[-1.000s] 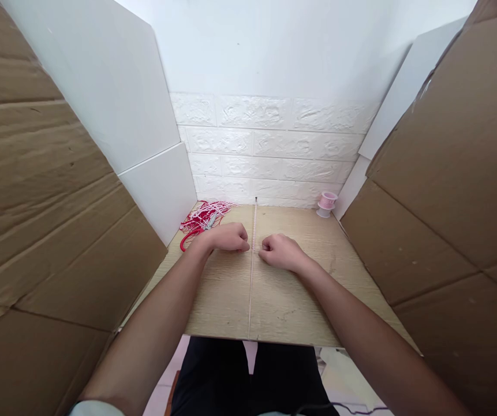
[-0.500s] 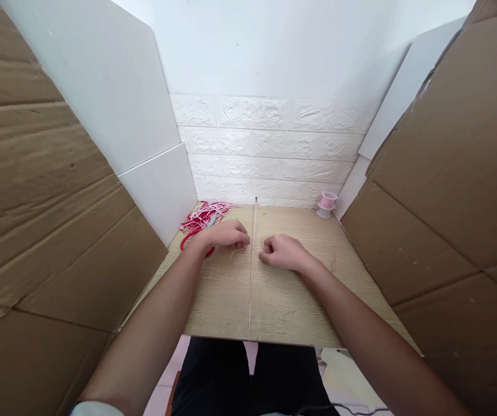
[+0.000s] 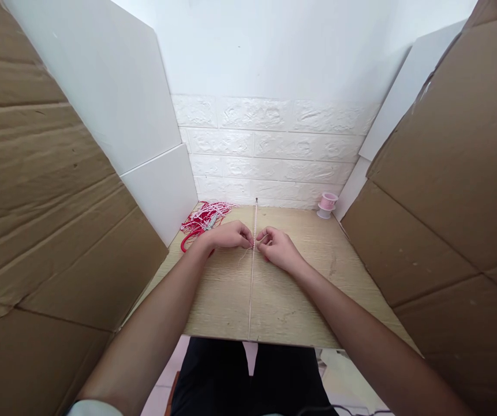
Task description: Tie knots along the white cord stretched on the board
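A pale cord [image 3: 251, 294] runs straight down the table from a small hook [image 3: 256, 200] at the wall to the front edge; its far stretch looks thicker and braided. My left hand [image 3: 233, 234] is at the cord's left side, fingertips pinched close to it, with a thin loose thread end [image 3: 245, 254] hanging below them. My right hand [image 3: 277, 247] is just right of the cord, thumb and index finger closed on a fine thread that shows faintly near the fingertips. Exactly how the threads cross at the cord is too small to make out.
A tangle of red and pink-white cords [image 3: 200, 215] lies at the back left, with red-handled scissors [image 3: 186, 242] partly under my left wrist. Pink and white spools [image 3: 328, 202] are stacked at the back right. Cardboard panels [image 3: 58, 190] flank the wooden table [image 3: 291, 312].
My right hand has moved slightly up and turned, its curled fingers now extended toward the cord. My left hand has shifted a little right, up to the cord. The loose thread end has swung.
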The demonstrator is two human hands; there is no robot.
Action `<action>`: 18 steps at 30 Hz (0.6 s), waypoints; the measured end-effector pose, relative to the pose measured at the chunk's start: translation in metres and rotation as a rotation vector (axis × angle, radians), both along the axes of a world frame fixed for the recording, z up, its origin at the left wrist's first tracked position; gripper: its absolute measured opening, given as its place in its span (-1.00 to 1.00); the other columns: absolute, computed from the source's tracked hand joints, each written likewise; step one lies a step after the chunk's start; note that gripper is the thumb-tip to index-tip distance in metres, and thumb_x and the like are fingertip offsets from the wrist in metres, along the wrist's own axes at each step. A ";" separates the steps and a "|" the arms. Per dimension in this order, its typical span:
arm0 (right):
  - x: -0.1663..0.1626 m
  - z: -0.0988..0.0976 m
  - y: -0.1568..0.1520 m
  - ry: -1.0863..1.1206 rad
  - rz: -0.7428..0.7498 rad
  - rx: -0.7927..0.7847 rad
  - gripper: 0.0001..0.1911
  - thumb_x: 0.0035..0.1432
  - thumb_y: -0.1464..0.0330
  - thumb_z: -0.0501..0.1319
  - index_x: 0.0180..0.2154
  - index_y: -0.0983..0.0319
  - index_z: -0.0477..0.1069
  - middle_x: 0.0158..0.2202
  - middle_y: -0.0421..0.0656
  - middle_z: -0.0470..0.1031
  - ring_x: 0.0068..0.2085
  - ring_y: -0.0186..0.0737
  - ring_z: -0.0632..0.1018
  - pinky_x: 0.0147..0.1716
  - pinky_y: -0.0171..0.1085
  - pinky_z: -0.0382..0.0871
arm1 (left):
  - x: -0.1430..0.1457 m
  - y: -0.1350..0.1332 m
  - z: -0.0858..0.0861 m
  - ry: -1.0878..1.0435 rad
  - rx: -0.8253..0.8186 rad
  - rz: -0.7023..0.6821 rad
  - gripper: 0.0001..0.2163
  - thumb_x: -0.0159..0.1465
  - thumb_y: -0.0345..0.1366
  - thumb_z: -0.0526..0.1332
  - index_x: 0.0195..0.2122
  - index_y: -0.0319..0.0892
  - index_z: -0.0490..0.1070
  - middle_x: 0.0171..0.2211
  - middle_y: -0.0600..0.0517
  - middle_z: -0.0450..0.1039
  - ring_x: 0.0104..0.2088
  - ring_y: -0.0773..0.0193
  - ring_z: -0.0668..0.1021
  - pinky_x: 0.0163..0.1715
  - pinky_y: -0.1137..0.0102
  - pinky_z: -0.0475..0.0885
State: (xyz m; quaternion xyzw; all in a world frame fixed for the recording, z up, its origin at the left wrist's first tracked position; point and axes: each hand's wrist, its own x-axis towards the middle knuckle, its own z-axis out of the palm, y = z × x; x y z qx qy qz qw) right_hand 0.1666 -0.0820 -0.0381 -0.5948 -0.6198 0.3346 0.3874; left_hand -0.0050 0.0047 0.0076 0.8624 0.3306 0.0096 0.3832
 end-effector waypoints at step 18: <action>0.002 -0.006 -0.001 -0.182 0.096 0.194 -0.88 0.02 0.36 0.18 -0.33 0.25 0.37 -0.37 -0.25 0.48 -0.38 -0.36 0.44 -0.42 -0.38 0.20 | 0.004 -0.003 -0.003 -0.188 -0.260 -0.004 -0.84 0.00 -0.34 0.27 -0.40 -0.27 0.37 -0.45 0.02 0.47 -0.42 0.38 0.47 -0.42 0.51 0.29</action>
